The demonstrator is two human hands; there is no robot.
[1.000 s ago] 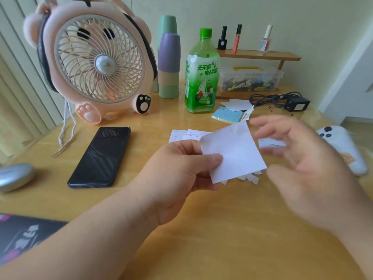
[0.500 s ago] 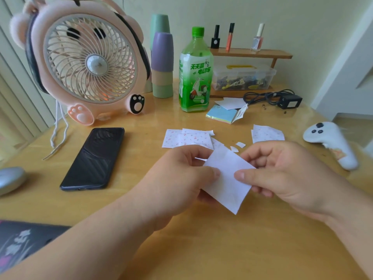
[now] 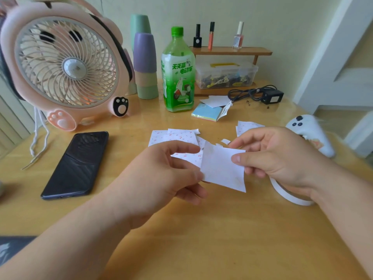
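Head view puts the white paper square [image 3: 222,168] in the air just above the table [image 3: 201,239], near its middle, held between both hands. The left hand [image 3: 161,178] pinches the left edge, with the thumb on top and the fingers curled beneath. The right hand [image 3: 282,158] pinches the right edge, its thumb pad pressed on the face. Each grip is clamped on the paper. The top edge is ragged, with a notch near the left corner, so tearing looks to be the work in hand.

The main risk is a tear that wanders. The two grips sit at opposite edges, well apart from the notch, so a pull could run the rip diagonally or split off a corner. A thumb-tip hold may also slip on smooth paper if the hands twist apart quickly.

Just behind, patterned sheets [image 3: 173,137] and small scraps [image 3: 225,141] lie loose on the table, and a sweeping wrist could scatter them. The fan [image 3: 66,67] faces this way. Whether it is turning cannot be told from this frame, but a draught would lift the lighter bits. The tape roll [image 3: 288,196] lies under the right wrist and could be dragged or snag a dropped piece.
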